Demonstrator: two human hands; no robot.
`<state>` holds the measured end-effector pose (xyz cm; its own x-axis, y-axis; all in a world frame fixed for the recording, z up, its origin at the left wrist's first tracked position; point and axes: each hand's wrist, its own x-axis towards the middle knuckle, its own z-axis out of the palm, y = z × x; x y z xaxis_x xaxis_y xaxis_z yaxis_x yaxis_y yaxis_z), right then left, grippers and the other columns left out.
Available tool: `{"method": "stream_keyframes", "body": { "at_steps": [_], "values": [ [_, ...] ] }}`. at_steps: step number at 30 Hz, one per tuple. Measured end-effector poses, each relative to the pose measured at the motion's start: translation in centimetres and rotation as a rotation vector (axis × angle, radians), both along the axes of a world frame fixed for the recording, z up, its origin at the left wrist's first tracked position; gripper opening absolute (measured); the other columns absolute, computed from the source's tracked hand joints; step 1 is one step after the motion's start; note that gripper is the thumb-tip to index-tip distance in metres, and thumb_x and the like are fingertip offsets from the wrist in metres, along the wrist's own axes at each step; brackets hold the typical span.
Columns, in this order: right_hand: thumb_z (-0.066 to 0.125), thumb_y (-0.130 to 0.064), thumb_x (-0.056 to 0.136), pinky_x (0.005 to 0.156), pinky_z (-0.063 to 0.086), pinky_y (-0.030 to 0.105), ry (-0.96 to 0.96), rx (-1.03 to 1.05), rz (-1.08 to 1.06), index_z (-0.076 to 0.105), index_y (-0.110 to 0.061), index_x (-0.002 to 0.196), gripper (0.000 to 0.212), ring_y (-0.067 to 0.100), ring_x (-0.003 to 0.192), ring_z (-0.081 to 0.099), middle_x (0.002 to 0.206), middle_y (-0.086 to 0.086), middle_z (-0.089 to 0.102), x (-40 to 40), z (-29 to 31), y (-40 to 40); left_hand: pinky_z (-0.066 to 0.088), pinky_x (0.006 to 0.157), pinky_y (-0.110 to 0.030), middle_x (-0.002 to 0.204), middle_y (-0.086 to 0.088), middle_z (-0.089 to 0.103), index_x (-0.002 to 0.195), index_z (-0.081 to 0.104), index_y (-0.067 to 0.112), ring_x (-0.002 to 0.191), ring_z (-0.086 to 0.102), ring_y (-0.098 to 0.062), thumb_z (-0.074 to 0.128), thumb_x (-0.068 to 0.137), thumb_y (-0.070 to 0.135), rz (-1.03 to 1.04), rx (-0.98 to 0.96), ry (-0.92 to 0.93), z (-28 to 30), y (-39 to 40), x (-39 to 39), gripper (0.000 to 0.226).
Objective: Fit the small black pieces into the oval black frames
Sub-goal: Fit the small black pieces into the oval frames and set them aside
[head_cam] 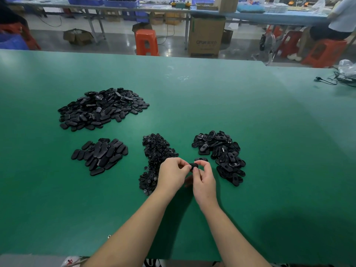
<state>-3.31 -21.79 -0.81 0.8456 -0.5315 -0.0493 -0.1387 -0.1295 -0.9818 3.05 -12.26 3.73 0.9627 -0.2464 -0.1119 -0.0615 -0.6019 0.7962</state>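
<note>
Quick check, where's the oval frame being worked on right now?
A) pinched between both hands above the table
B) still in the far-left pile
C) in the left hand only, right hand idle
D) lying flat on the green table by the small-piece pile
A: the oval frame is pinched between the fingers of the left hand and the right hand, held above the green table.

A green table (250,132) fills the foreground of a workshop. Beyond its far edge stand an orange stool (146,42) and a tall cardboard box (205,36); a black cable (335,80) lies at its right end. Behind the box, a long bench (279,16) carries blue bins (121,2).
</note>
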Motion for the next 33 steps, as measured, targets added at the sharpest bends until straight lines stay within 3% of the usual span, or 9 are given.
{"method": "stream_keyframes", "body": {
  "at_steps": [8,11,15,17,20,22,27,33],
  "values": [
    [0.048,-0.02,0.105,0.063,0.055,0.038,-0.002,-0.071,0.009,0.05,-0.048,0.099,0.029,0.018,0.063,0.068,0.075,0.002,0.073,-0.1,0.0,-0.1,0.042,0.063,-0.022,0.075,0.009,0.068,0.081,0.075,0.018,0.067,0.059,-0.003,0.071,0.091,0.025,-0.021,0.094,-0.021,0.5,-0.2,0.0,0.012],
    [0.047,-0.02,0.105,0.066,0.054,0.041,0.0,-0.066,0.026,0.05,-0.046,0.099,0.028,0.017,0.063,0.068,0.074,0.002,0.074,-0.1,0.0,-0.1,0.046,0.067,-0.024,0.077,0.01,0.068,0.083,0.073,0.019,0.071,0.061,-0.006,0.07,0.092,0.024,-0.014,0.132,-0.042,0.7,-0.3,-0.1,0.01],
    [0.048,-0.018,0.105,0.061,0.05,0.031,-0.003,-0.065,0.017,0.05,-0.046,0.098,0.029,0.007,0.059,0.064,0.074,-0.002,0.073,-0.2,0.1,-0.2,0.046,0.067,-0.028,0.079,0.011,0.062,0.08,0.06,0.025,0.078,0.06,-0.011,0.071,0.09,0.031,0.019,0.209,-0.108,0.7,-0.5,-0.4,0.016],
    [0.047,-0.016,0.105,0.062,0.054,0.035,-0.008,-0.014,0.023,0.052,-0.043,0.098,0.029,0.01,0.058,0.065,0.073,-0.001,0.073,-0.3,0.2,-0.3,0.048,0.071,-0.03,0.086,0.01,0.061,0.085,0.058,0.024,0.08,0.058,-0.01,0.075,0.088,0.036,0.04,0.191,-0.129,0.5,-0.4,-0.3,0.02],
    [0.047,-0.012,0.105,0.063,0.058,0.04,-0.03,0.105,0.03,0.055,-0.035,0.102,0.024,0.013,0.057,0.066,0.07,0.0,0.07,-0.4,0.4,-0.4,0.049,0.08,-0.028,0.099,0.009,0.067,0.1,0.071,0.021,0.093,0.062,-0.011,0.078,0.086,0.033,-0.009,0.069,-0.043,0.2,0.1,0.1,0.02],
    [0.049,-0.011,0.105,0.063,0.057,0.04,-0.039,0.129,0.032,0.055,-0.028,0.106,0.018,0.012,0.056,0.066,0.07,0.002,0.07,-0.4,0.5,-0.4,0.046,0.069,-0.023,0.085,0.011,0.072,0.087,0.076,0.022,0.083,0.065,-0.011,0.08,0.085,0.03,-0.043,-0.036,0.055,0.1,0.4,0.4,0.009],
    [0.052,-0.015,0.105,0.064,0.057,0.041,-0.041,0.12,0.045,0.055,-0.022,0.107,0.008,0.015,0.056,0.064,0.07,-0.001,0.07,-0.2,0.6,-0.4,0.045,0.059,-0.025,0.068,0.009,0.072,0.073,0.074,0.025,0.053,0.056,-0.003,0.08,0.084,0.026,-0.039,-0.146,0.087,-0.2,1.0,0.5,0.013],
    [0.054,-0.015,0.104,0.05,0.046,0.027,-0.034,0.056,0.037,0.061,-0.021,0.101,0.011,0.012,0.051,0.05,0.064,-0.007,0.063,0.0,0.5,-0.2,0.046,0.057,-0.027,0.072,0.005,0.073,0.078,0.074,0.023,0.05,0.055,-0.008,0.078,0.087,0.025,-0.047,-0.166,0.115,-0.2,1.0,0.5,0.01]
  ]
}}
